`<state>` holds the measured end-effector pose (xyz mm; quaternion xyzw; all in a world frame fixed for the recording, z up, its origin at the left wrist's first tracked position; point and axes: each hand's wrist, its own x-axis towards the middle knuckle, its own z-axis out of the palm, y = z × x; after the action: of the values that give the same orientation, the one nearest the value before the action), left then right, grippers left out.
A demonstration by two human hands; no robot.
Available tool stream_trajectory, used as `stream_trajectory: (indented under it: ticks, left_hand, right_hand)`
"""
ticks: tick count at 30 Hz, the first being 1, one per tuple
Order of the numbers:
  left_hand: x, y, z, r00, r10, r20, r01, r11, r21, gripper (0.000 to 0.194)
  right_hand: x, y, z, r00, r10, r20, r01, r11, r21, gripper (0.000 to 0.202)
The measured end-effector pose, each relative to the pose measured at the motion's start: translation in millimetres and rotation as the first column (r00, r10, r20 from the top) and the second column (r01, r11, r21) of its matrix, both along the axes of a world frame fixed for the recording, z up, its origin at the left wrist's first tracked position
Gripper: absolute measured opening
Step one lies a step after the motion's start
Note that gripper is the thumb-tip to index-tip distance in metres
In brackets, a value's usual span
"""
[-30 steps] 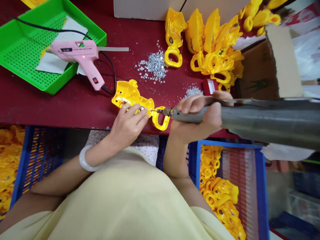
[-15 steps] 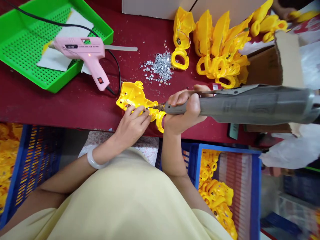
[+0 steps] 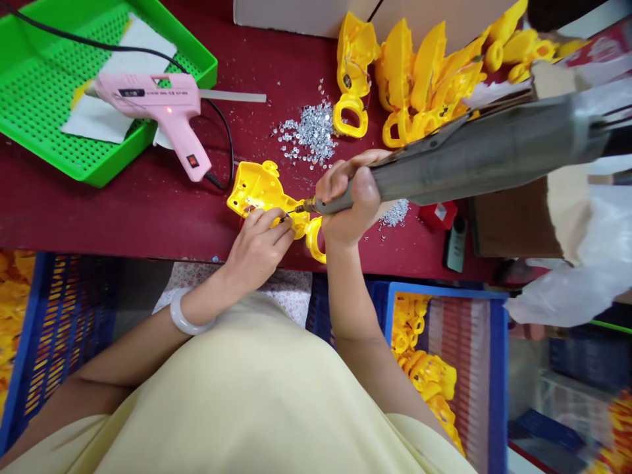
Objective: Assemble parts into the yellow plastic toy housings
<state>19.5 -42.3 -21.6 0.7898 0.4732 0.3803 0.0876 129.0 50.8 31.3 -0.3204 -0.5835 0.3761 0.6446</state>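
Note:
My right hand (image 3: 351,191) is wrapped round a grey electric screwdriver (image 3: 459,155), whose body rises to the right. Its thin bit points down-left into a yellow plastic shell (image 3: 259,187) lying near the table's front edge. With bent fingers, my left hand (image 3: 259,247) presses on the shell close to the bit; any small part under the fingertips is too hidden to name. A yellow ring part (image 3: 315,240) sits at the shell's right end, partly below my right hand. Behind the shell lies a pile of small clear pieces (image 3: 316,131).
A pink glue gun (image 3: 172,108) rests by a green tray (image 3: 106,172) at the left. More yellow shells (image 3: 397,69) stand at the back. Small screws (image 3: 395,212), a red box (image 3: 438,215) and a cardboard box (image 3: 518,217) are at the right. Blue crates (image 3: 500,368) flank my body.
The screwdriver's rear end has swung up and away from me, uncovering the screws and red box. My left hand remains on the shell. The whole view has shifted slightly.

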Motion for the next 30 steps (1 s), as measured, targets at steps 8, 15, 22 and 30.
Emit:
stream_trajectory:
  ticks: [8, 15, 22, 30]
  left_hand:
    - [4.4, -3.7, 16.1, 0.989, 0.015, -0.149, -0.01, 0.999, 0.031, 0.022]
    - [-11.8, 99.1, 42.0, 0.923, 0.118, -0.367, -0.149, 0.987, -0.057, 0.01]
    - [-5.3, 179.3, 23.8, 0.866, -0.072, -0.494, -0.023, 0.983, -0.182, 0.014]
    - [-5.2, 176.1, 31.4, 0.866, -0.05, -0.498, -0.013, 0.993, -0.121, 0.02]
  right_hand:
    - [28.3, -34.0, 33.6, 0.966, -0.154, -0.207, 0.181, 0.976, 0.121, 0.01]
    - [73.0, -68.0, 39.4, 0.94, -0.189, -0.283, 0.232, 0.964, 0.129, 0.015]
    - [92.6, -84.0, 24.2, 0.932, -0.269, -0.243, 0.289, 0.956, 0.051, 0.02]
    - [91.9, -86.1, 22.3, 0.934, -0.281, -0.22, 0.29, 0.957, 0.009, 0.018]
